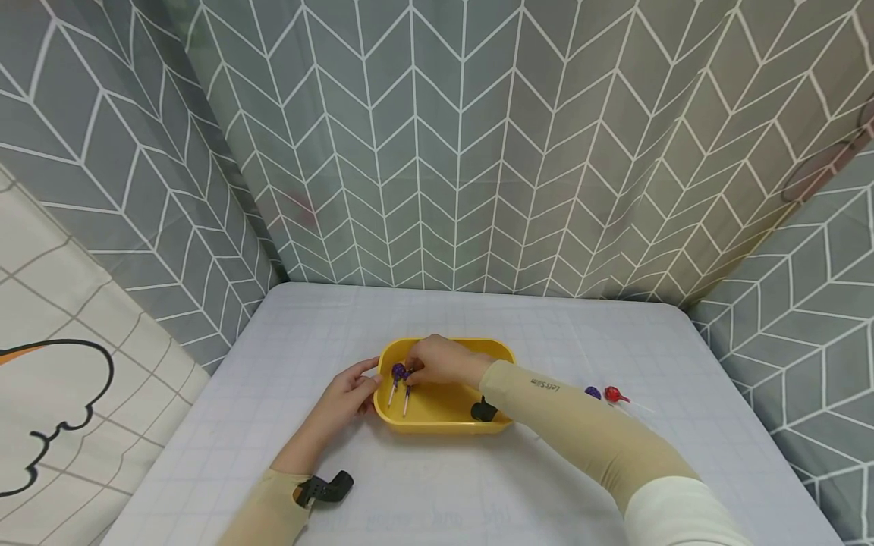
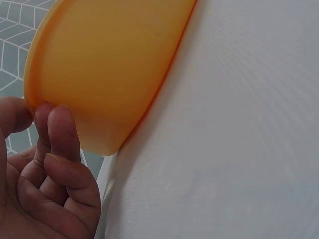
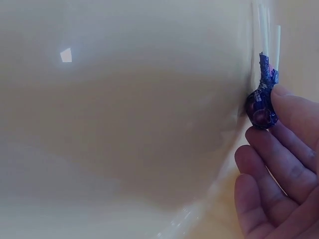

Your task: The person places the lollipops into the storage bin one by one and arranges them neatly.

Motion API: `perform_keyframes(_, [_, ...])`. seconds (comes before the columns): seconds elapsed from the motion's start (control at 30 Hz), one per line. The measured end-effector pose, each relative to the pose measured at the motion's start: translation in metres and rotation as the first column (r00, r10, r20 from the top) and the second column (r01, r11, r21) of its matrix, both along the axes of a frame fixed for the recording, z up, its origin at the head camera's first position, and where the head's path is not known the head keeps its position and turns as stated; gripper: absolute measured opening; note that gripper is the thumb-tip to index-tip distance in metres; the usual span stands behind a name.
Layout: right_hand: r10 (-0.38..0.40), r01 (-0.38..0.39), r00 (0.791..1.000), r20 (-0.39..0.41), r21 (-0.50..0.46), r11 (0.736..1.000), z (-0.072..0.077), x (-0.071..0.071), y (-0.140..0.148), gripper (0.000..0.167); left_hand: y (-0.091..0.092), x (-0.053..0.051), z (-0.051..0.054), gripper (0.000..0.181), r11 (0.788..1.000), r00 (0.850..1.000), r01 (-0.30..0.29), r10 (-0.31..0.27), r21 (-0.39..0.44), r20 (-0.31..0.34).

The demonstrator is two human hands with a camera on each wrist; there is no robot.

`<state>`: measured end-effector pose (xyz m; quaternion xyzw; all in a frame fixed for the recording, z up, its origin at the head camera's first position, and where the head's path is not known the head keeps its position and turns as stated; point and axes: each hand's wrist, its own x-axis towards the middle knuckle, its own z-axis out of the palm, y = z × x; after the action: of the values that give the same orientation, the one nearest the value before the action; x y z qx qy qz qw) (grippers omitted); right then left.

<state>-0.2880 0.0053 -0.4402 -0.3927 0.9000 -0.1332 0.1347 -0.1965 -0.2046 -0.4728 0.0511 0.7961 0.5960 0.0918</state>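
Holds, at left end of yellow tray (image 1: 447, 428), with left hand (image 1: 351, 390): thumb at the rim, fingers curled against the outer wall per left wrist view. Pinches one purple lollipop (image 1: 407, 390) inside the tray, near that same end, with right hand (image 1: 440, 359); in right wrist view, thumb on the dark wrapper, other fingers below the round head. Cannot tell whether clear of the tray floor. Just beside it, to the left, also in the tray: second purple lollipop (image 1: 398, 371), stick toward the person, as with the first. Overlaps with it in right wrist view.

On bench (image 1: 437, 485), right of the tray, next to the right forearm: third purple lollipop (image 1: 592, 392), partly hidden by the sleeve (image 1: 567, 417); close by, red lollipop (image 1: 613, 394). Behind the bench: grey curtain (image 1: 437, 152), white chevron lines.
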Motion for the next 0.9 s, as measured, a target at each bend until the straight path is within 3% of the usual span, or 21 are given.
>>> perform_keyframes(0.9, [0.016,-0.016,1.000,-0.004,-0.004,1.000,-0.0016,-0.0023,-0.0022,0.019,-0.0021,-0.0016,0.0022,0.047,0.999,1.000,0.021,-0.022,0.027,0.017])
